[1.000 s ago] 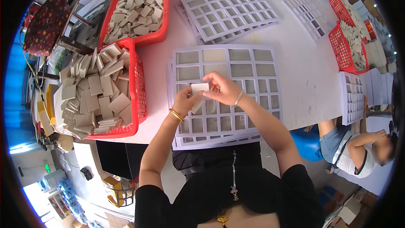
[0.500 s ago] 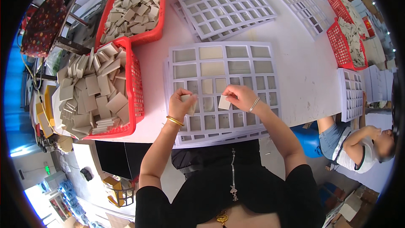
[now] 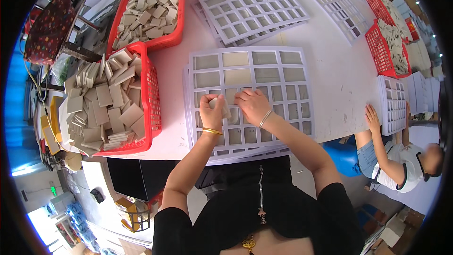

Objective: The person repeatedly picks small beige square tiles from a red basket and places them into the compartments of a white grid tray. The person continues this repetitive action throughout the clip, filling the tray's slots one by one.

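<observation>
Workroom tabletop [image 3: 342,106]: white, spread before you, bearing frames and baskets.
Near red basket [image 3: 152,97]: at your left, heaped with beige tiles [image 3: 104,95]; a far red basket [image 3: 179,37] of similar pieces stands beyond it.
Grid frame [image 3: 253,73]: white, lying flat on others in front of you; cream panels [image 3: 235,59] fill the top two compartments of its second column.
Left hand [image 3: 211,113]: your thumb and fingers are narrowed on a pale tile [image 3: 226,108], perhaps more than one, above the frame's left half.
Right hand [image 3: 255,106]: your fingertips bunch and point down at the small third-row compartments, beside the left hand; whether they grip anything you cannot tell from this view.
Just changed: half a second ago your right hand held a tile lower over the frame; now it is higher up the grid, nearer the left, and that tile is out of sight.
Meaning: judging by this, you are probably fitting a tile into a compartment.
Co-worker's hand [image 3: 373,118]: now down at the table's right edge.
</observation>
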The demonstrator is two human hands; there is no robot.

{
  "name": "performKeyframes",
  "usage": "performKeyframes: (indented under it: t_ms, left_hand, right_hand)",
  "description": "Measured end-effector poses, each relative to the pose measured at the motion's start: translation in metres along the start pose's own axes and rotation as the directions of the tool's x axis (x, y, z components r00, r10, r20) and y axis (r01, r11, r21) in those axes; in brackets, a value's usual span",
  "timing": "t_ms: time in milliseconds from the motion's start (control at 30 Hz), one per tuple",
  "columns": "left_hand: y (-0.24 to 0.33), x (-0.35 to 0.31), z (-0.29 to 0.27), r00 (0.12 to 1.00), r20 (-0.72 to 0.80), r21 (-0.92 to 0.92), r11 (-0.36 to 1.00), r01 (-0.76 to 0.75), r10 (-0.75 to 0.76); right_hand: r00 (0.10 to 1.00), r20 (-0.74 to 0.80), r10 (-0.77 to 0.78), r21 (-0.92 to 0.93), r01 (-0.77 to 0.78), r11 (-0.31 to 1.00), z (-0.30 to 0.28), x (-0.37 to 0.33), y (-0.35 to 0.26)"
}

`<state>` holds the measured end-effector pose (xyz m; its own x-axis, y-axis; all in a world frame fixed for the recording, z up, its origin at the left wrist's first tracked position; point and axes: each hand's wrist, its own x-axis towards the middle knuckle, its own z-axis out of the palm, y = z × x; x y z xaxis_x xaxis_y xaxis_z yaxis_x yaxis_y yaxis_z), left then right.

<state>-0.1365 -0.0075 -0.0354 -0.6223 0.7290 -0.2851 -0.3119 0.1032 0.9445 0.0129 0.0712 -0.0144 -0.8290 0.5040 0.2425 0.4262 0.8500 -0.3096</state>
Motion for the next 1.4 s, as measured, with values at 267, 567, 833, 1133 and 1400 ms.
performKeyframes:
  t_ms: [267, 567, 833, 1133, 1400]
  left_hand:
    - [0.001, -0.003, 0.004, 1.000, 0.019, -0.060, 0.998, 0.025, -0.024]
    - [0.005, -0.001, -0.005, 0.999, -0.045, -0.221, 0.975, -0.040, 0.031]
    - [0.026, 0.001, -0.059, 0.984, -0.137, -0.153, 0.979, -0.134, 0.113]
    - [0.010, -0.011, -0.113, 0.946, -0.274, 0.000, 0.984, -0.178, 0.171]
    - [-0.002, -0.016, -0.125, 0.954, -0.238, 0.147, 0.977, -0.152, 0.184]
  right_hand:
    - [0.993, -0.032, 0.113, 0.316, -0.098, 0.944, -0.019, 0.009, -0.013]
    - [0.945, 0.153, 0.290, 0.680, -0.313, 0.663, -0.010, -0.002, -0.014]
    - [0.903, 0.172, 0.393, 0.639, -0.406, 0.654, -0.003, -0.011, -0.020]
    - [0.929, -0.065, 0.363, 0.575, -0.262, 0.775, 0.013, -0.009, -0.024]
    - [0.972, -0.144, 0.184, 0.168, -0.159, 0.973, 0.010, -0.011, -0.018]
